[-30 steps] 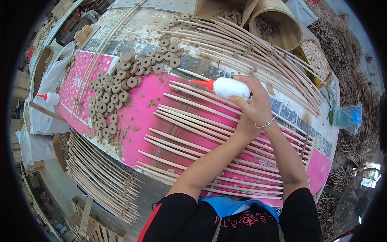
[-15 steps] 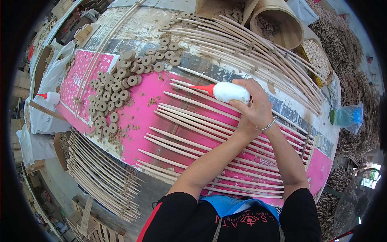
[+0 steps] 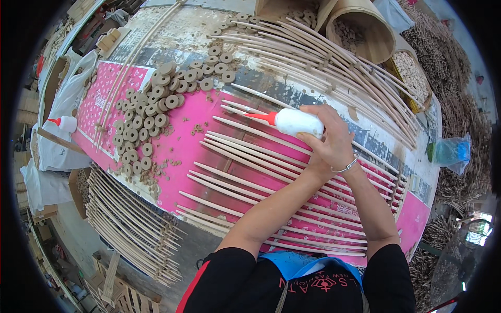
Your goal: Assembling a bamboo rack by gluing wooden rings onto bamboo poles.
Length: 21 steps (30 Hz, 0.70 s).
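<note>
A white glue bottle [image 3: 299, 123] with a red pointed nozzle lies sideways over the rods, its tip toward the left. My right hand [image 3: 333, 133], with a bracelet at the wrist, is closed around its rear end, thumb on the near side. My left hand [image 3: 319, 166] reaches in under the right one; its fingers are hidden, so its grip cannot be made out. Beneath both arms, pale wooden rods [image 3: 245, 168] lie roughly side by side on a pink printed sheet [image 3: 175, 188]. The nozzle is close to the left end of one rod near the far side.
Holed wooden discs [image 3: 148, 123] are heaped left of the rods. Another bundle of rods [image 3: 334, 62] lies at the far side, near a round wooden tub [image 3: 360, 28]. A second glue bottle [image 3: 68, 124] stands at the left edge. Stacked rods [image 3: 128, 224] sit lower left.
The bottle and both hands have stayed almost in place, with only a very slight shift of the bottle. The rods and discs look the same.
</note>
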Available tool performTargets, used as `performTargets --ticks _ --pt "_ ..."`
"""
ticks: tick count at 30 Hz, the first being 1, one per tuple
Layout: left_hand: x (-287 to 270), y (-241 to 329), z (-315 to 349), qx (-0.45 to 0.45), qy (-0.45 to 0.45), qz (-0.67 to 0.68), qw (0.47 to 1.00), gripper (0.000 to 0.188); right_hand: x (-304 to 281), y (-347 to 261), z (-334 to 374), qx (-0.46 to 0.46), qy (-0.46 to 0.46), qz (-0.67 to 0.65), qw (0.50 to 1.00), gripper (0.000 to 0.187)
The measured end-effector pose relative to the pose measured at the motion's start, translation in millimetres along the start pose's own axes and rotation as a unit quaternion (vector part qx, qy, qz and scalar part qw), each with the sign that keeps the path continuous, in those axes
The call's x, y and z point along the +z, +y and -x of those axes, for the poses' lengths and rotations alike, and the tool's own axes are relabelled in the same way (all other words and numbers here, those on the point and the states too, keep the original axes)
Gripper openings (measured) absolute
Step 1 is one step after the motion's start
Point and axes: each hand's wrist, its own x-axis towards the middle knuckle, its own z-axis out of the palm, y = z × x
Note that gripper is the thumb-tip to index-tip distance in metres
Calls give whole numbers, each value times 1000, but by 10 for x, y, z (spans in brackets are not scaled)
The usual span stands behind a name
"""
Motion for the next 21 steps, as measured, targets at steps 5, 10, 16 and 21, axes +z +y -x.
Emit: performTargets --ticks 5,10,16,21 --pt "4 -47 16 -6 -9 -6 1000 70 -51 -13 42 -17 10 5 1000 55" --pt "34 -94 72 -12 -18 -13 1000 70 40 -37 74 -31 9 -6 999 55" --pt "-2 -86 100 3 -84 -351 933 73 83 -43 66 -54 -2 11 998 55" --pt "-42 5 113 -61 -59 11 996 70 78 -44 77 -43 -15 8 999 54"
